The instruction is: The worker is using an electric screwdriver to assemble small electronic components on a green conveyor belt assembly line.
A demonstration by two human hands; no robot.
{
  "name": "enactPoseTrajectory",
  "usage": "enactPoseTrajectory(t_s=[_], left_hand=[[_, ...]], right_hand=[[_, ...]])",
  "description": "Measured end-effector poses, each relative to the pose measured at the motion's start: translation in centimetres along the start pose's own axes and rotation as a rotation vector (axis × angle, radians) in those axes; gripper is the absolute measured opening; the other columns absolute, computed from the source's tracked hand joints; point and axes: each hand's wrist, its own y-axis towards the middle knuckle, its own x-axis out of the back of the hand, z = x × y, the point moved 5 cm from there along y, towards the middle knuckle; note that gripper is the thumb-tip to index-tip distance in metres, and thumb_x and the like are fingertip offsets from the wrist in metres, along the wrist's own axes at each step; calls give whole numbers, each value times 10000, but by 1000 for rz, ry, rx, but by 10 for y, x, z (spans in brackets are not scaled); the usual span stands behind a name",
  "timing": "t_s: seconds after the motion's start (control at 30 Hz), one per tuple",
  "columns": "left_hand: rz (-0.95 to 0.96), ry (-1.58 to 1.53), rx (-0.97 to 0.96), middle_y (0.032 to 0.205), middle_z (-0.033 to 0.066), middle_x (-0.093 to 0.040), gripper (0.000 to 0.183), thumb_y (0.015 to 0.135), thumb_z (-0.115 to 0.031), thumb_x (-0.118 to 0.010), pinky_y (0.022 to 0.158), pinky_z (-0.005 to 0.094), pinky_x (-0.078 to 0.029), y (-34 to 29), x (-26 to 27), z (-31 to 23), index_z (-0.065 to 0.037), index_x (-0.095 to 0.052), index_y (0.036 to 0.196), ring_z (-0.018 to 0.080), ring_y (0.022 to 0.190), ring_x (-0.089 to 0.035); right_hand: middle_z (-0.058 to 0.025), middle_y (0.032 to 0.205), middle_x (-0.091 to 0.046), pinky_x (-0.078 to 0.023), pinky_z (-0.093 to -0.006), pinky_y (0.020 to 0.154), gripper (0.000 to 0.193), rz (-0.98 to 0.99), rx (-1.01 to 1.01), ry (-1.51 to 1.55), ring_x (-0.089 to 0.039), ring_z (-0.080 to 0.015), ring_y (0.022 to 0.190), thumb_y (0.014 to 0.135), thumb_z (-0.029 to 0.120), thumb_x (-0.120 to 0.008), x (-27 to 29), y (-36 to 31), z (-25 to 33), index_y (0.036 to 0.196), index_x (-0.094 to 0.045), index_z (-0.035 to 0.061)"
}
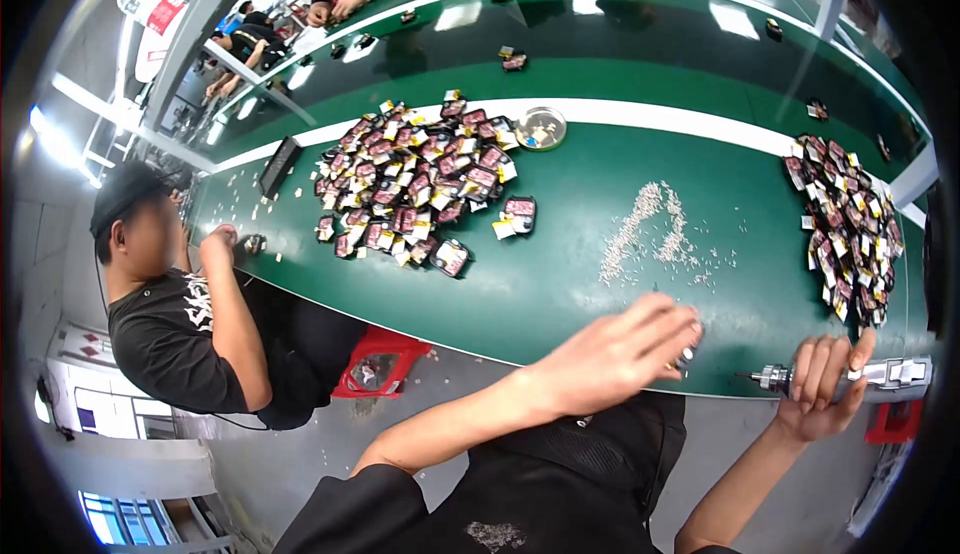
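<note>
My left hand (628,346) is over the table's near edge with its fingers curled together around a small dark part (686,357); a silvery bit of it shows below the fingertips, the rest is hidden. To the right, my right hand (826,386) is wrapped round a grey electric screwdriver (896,378), whose thin bit points left toward my left hand. Just beyond the left hand lies a loose scatter of tiny pale screws (632,238). Past the screwdriver, a heap of small black units (846,224) with pink faces and white-and-yellow tabs covers the table's right end.
A larger heap of similar units (395,179) lies left of centre on the green table (560,304), with a round clear dish (541,128) behind it. A black tray (280,167) stands farther left. A co-worker (190,324) sits at the left, near a red stool (383,362). Other people work across the line.
</note>
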Motion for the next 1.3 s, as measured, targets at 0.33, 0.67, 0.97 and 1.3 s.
enactPoseTrajectory(t_s=[0.33, 0.67, 0.97, 1.3], left_hand=[[-189, 1091, 556, 1160, 176, -566, 325, 862, -117, -601, 933, 423, -417, -59, 176, 155, 20, -560, 1153, 339, 1091, -502], [21, 342, 234, 933, 98, -606, 217, 731, 15, -683, 719, 352, -495, 25, 42, 99, 2, -630, 941, 271, 856, -592], [111, 515, 113, 866, 93, -580, 138, 730, 28, -656, 661, 350, -500, 34, 34, 104, 9, -618, 862, 250, 778, -586], [0, 199, 254, 763, 121, -495, 132, 747, 70, -560, 613, 331, -428, 21, 35, 73, 10, -473, 826, 259, 693, -521]], right_hand=[[32, 496, -301, -310, -214, 406, 124, -367, -66, 199, -278, -57, 376, 964, 167, -456, 37, -29, -21, 912, -407, 66], [26, 492, -321, -337, -247, 424, 134, -551, -62, 337, -313, -78, 375, 965, 188, -445, 50, -37, -29, 895, -430, 75], [25, 492, -326, -336, -250, 426, 131, -523, -79, 374, -308, -78, 366, 960, 191, -448, 52, -34, -30, 893, -420, 82], [21, 497, -324, -337, -244, 420, 126, -557, -57, 340, -321, -78, 372, 959, 182, -449, 50, -46, -20, 900, -406, 79]])
